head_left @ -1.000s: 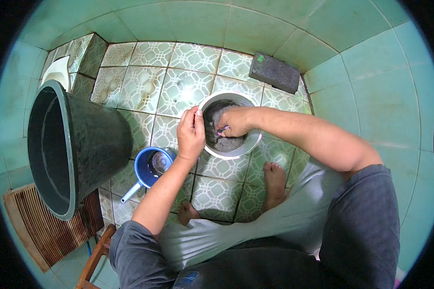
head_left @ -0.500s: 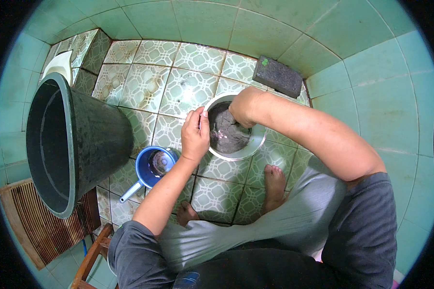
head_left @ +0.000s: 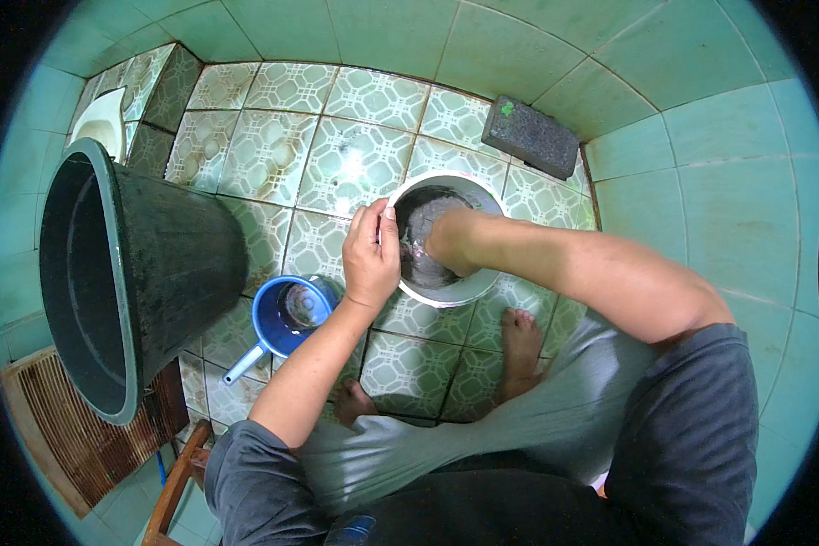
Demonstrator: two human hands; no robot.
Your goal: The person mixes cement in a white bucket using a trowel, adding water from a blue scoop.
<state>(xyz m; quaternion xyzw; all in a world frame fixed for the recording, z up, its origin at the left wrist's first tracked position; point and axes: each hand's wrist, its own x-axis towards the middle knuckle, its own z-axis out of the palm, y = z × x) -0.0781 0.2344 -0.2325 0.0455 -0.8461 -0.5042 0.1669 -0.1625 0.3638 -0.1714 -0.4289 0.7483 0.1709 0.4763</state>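
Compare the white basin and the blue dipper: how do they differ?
Colour: the white basin is pale; the blue dipper is strongly coloured.
Size: the basin has the wider mouth; the dipper's is smaller.
Shape: the dipper has a long handle pointing to the picture's lower left; no handle shows on the basin.
Contents: the basin holds a dark grey mass; the dipper shows none.
Shared: both are round and open-topped.

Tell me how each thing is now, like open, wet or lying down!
White bucket: uncovered
Grey stuff inside: wet-looking
Left hand: gripping the bucket's rim
Right hand: inside the bucket, fingers hidden
Blue dipper: open side up
Big dark bin: uncovered
Dark block: lying down
Ridged board: stained
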